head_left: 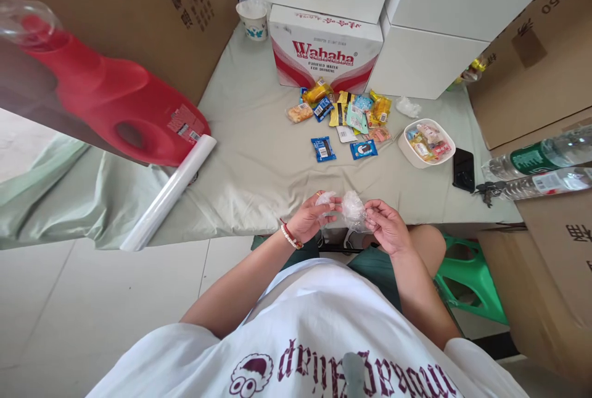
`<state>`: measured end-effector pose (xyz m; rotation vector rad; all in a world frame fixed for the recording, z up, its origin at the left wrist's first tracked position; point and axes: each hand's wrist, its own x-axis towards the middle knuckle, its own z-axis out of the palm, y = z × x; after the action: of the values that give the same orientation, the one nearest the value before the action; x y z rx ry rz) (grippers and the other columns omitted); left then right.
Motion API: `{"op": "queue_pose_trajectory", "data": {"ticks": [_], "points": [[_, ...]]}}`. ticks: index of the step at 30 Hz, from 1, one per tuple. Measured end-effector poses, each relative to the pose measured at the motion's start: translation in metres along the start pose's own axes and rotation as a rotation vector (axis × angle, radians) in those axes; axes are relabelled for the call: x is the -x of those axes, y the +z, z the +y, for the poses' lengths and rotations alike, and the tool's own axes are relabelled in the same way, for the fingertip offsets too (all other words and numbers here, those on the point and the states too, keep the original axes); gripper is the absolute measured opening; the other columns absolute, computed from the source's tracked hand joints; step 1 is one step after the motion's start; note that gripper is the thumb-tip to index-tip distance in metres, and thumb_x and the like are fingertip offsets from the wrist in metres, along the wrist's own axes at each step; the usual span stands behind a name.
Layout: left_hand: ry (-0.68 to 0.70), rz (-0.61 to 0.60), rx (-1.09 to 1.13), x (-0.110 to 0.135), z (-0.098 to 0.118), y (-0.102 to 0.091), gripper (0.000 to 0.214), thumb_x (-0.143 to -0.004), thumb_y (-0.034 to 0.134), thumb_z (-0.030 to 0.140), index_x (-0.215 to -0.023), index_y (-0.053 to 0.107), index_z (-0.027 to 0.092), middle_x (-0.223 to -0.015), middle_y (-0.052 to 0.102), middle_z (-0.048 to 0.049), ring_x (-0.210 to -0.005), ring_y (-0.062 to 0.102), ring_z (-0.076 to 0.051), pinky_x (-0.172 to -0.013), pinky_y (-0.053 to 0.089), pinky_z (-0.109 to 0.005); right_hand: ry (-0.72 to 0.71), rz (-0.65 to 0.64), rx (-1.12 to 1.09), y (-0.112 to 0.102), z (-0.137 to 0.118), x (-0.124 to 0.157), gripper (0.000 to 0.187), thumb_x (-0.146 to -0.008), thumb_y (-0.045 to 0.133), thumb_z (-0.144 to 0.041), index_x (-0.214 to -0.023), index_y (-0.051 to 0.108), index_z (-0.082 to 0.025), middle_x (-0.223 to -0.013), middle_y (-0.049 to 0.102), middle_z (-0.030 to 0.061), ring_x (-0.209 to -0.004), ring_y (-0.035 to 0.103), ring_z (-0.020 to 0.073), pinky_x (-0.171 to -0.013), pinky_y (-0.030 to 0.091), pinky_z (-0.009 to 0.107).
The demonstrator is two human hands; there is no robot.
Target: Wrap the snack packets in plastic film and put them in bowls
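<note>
Both hands are raised just in front of the table's near edge, holding a crumpled piece of clear plastic wrap [352,208] between them. My left hand [309,218], with a bead bracelet at the wrist, pinches one end of the wrap. My right hand [387,225] pinches the other end, fingers curled round it. Whether anything is inside the wrap I cannot tell. A roll of clear film [171,191] lies at the left on the grey-green cloth [259,163].
Several small snack packets [345,115] lie scattered mid-table, with a white bowl [426,142] of more packets beside them. A red detergent jug [115,102], a Wahaha box [324,46], a paper cup [253,20], a black phone [463,169], keys, two water bottles [541,169], cardboard boxes and a green stool [467,284] surround.
</note>
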<state>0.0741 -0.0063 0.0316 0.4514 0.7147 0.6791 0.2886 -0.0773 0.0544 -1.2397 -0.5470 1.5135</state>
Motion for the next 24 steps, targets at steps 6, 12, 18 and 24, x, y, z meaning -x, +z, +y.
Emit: {"op": "queue_pose_trajectory", "data": {"ticks": [6, 12, 18, 24], "points": [[-0.056, 0.019, 0.121, -0.004, 0.000, -0.008, 0.057, -0.074, 0.081, 0.068, -0.064, 0.055, 0.019, -0.106, 0.074, -0.0103, -0.112, 0.068, -0.027, -0.088, 0.061, -0.041, 0.006, -0.017, 0.001, 0.011, 0.011, -0.008, 0.033, -0.069, 0.092, -0.041, -0.086, 0.071, -0.022, -0.070, 0.056, -0.0038, -0.054, 0.034, 0.0060, -0.052, 0.032, 0.023], [0.013, 0.075, -0.065, 0.005, 0.009, -0.013, 0.043, -0.067, 0.095, 0.039, -0.094, 0.070, 0.018, -0.097, 0.076, -0.0063, -0.065, 0.061, -0.008, -0.056, 0.043, -0.020, -0.390, 0.168, 0.366, 0.008, 0.008, 0.003, 0.016, -0.093, 0.072, -0.044, -0.098, 0.073, -0.029, -0.107, 0.075, 0.0037, -0.078, 0.062, 0.0156, -0.070, 0.051, 0.031], [0.043, -0.013, -0.221, 0.009, 0.001, 0.015, 0.049, -0.069, 0.091, 0.054, -0.086, 0.069, 0.014, -0.074, 0.065, -0.0005, -0.055, 0.041, -0.004, -0.050, 0.028, -0.022, -0.655, -0.075, 0.978, 0.025, 0.012, 0.014, 0.024, -0.102, 0.055, -0.031, -0.111, 0.077, -0.033, -0.124, 0.076, 0.0058, -0.109, 0.069, 0.0270, -0.100, 0.054, 0.050], [0.135, 0.132, -0.222, -0.002, -0.005, 0.019, 0.048, -0.066, 0.089, 0.056, -0.078, 0.066, 0.015, -0.069, 0.058, 0.0019, -0.055, 0.039, -0.005, -0.052, 0.028, -0.024, -0.678, -0.144, 0.921, 0.023, 0.007, 0.025, 0.031, -0.102, 0.057, -0.026, -0.127, 0.073, -0.035, -0.122, 0.076, 0.0055, -0.109, 0.071, 0.0249, -0.098, 0.057, 0.045]]}}
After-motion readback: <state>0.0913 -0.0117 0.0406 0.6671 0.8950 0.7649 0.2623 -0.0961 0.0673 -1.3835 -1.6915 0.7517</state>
